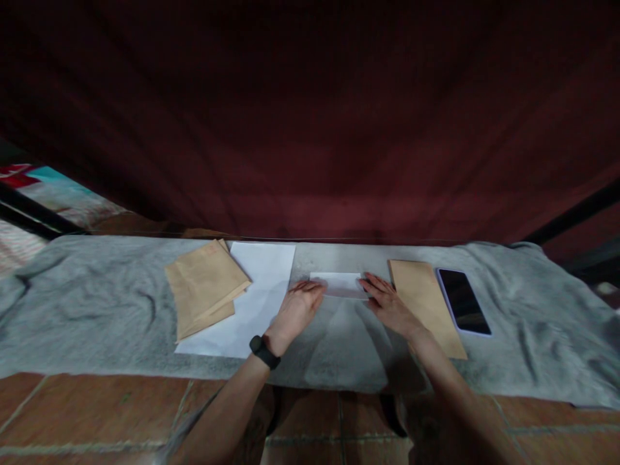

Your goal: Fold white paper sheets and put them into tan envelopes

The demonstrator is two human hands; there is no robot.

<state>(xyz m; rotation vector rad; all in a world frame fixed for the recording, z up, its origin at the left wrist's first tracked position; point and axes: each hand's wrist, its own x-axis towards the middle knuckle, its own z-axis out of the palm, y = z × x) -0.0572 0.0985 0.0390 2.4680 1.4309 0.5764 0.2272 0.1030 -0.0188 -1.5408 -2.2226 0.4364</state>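
Note:
In the middle of the grey cloth lies a folded white sheet of paper, a narrow strip with a raised near edge. My left hand rests over its left end, fingers stretched forward and close together. At the right end, my right hand touches the paper with its fingers extended and slightly apart. Both palms face down, so the undersides of the fingers are hidden. A black watch is on my left wrist.
Left of my hands, brown paper envelopes lie on larger white paper. To the right are another brown envelope and a phone with a purple edge. Grey cloth covers the surface; a dark red curtain hangs behind.

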